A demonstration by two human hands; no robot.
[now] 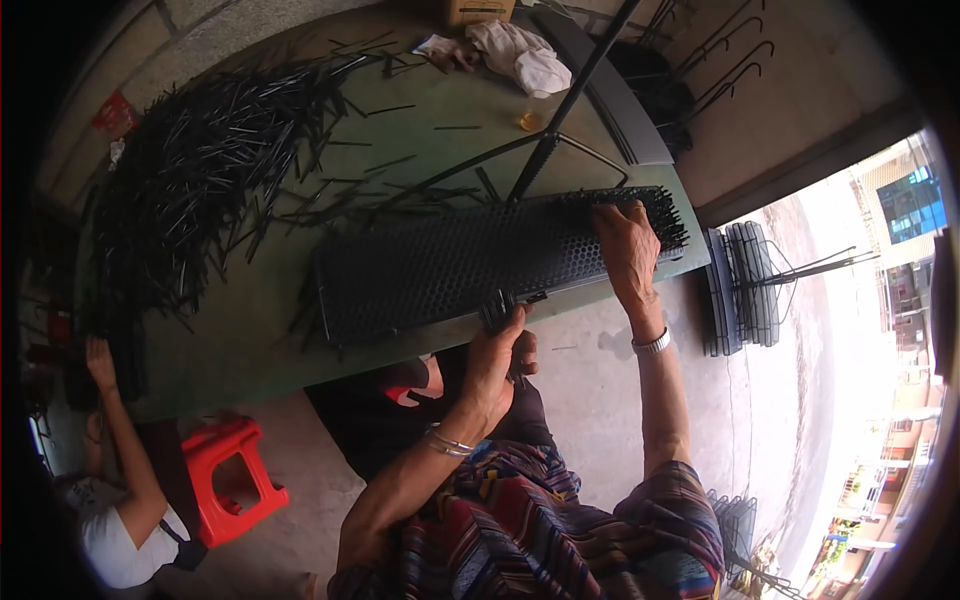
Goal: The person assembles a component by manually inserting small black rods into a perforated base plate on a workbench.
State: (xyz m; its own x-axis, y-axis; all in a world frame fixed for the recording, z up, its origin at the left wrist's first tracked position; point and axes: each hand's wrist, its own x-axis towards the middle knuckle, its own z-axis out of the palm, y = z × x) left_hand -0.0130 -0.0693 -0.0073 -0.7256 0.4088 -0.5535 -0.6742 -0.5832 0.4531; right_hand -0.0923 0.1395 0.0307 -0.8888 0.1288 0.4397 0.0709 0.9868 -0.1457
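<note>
A long black perforated panel [455, 265] lies along the near edge of the green table, its face covered in rows of small holes. Short black sticks [665, 215] stand upright, packed in the holes at its right end. My left hand [490, 365] is closed around a small bundle of black sticks [497, 310] at the panel's front edge. Over the right part of the panel, beside the standing sticks, my right hand [628, 245] points its bent fingers down at the holes. Its fingertips are partly hidden, so what they pinch cannot be made out.
A large heap of loose black sticks [215, 150] covers the left of the table [400, 130]. A black metal frame [550, 135] rises behind the panel. White cloth [520, 60] lies at the back. Another person [130, 500] works at the far left, near a red stool [232, 480].
</note>
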